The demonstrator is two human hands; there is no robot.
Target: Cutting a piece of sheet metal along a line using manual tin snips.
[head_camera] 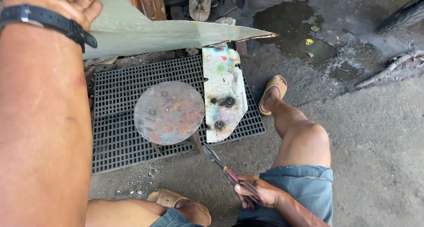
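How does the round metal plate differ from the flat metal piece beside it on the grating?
The round metal plate is a disc, rusty brown with faint colour spots, raised on short legs. The flat metal piece is long with angled corners, pale with bright paint spots and black burn marks, lying directly on the black grating. Both look like worn sheet metal.

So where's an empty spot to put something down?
Bare concrete floor right of the knee, and open black grate left of the round metal stool. It is crowded between the stool and the painted metal piece.
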